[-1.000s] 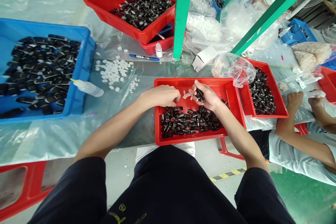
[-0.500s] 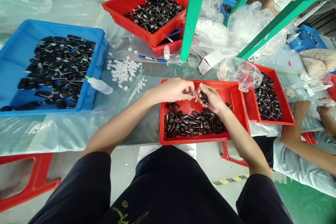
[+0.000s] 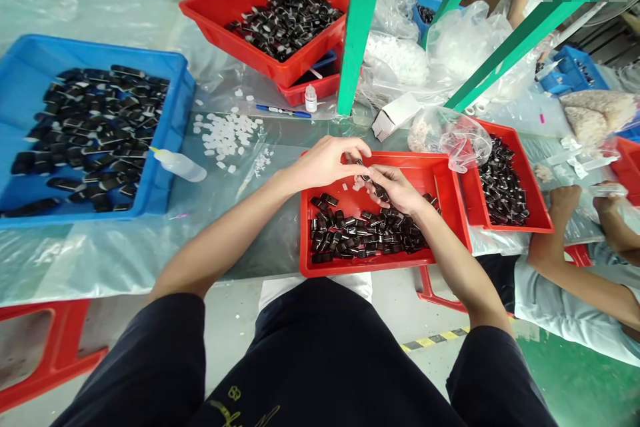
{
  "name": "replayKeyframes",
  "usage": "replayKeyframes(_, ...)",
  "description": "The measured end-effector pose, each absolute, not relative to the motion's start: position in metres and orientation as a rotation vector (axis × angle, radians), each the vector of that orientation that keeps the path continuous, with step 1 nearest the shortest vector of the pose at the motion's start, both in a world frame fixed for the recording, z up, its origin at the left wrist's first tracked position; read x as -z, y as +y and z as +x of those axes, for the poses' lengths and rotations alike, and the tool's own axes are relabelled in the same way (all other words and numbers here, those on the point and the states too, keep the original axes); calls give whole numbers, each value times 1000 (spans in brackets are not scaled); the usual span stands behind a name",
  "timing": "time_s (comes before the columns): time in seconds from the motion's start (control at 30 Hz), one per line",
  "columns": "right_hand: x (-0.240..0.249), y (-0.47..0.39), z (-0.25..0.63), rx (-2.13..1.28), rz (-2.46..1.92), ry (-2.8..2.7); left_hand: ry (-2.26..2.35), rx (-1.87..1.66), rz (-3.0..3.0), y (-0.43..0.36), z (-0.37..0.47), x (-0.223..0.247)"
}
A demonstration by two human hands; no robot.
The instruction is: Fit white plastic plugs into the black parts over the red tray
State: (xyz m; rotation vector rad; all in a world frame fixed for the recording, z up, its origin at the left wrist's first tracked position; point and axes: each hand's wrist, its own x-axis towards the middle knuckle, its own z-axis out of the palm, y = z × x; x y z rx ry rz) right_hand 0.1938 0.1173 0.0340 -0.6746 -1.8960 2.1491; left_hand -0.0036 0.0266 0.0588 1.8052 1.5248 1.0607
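Note:
My left hand (image 3: 327,161) and my right hand (image 3: 395,188) meet above a red tray (image 3: 305,213). Curled left fingers pinch the end of a small dark piece (image 3: 361,164) between thumb and forefinger. A glossy black plastic piece (image 3: 381,192) is held in my right fingers, which touch the left fingertips. Whether these are one part or two, I cannot tell. Beneath both hands, many similar black pieces (image 3: 350,235) lie heaped in the tray's near half. A few small pale bits (image 3: 345,187) are on the tray floor beside my left fingers.
On the left, a blue bin (image 3: 190,87) holds black parts, with a squeeze bottle (image 3: 181,165) at its edge. White pads (image 3: 225,137), a pen (image 3: 283,111) and a vial (image 3: 311,99) lie behind. A green post (image 3: 361,33) stands there. Rightward are another red tray (image 3: 545,213) and a co-worker's hands (image 3: 565,203).
The left fingers have lifted slightly, and the right hand has come in closer under them. The dark piece between the fingertips shows more now. The whole view has shifted a little.

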Motion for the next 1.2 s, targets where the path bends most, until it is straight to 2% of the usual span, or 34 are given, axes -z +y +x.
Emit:
replayKeyframes(0.17,-34,117,191,-2095,-749,-1781,1657,-1024,1831,29,-13,-54)
replayKeyframes(0.5,-38,119,190,-2087,-845,-1618,1767,-113,2218,25,-1,-41)
replayKeyframes(0.67,-37,120,190,-2096,-835,-1632,1775,5,2308,25,11,-36)
replayKeyframes(0.83,-32,121,191,-2050,-807,-1666,1736,-226,2225,25,-5,-40)
replayKeyframes(1.07,-27,118,190,-1869,-715,-1857,1646,-1229,1802,31,-18,-53)
replayKeyframes(1.2,-29,116,190,-1769,-637,-1949,1540,-1371,1644,34,-10,-53)
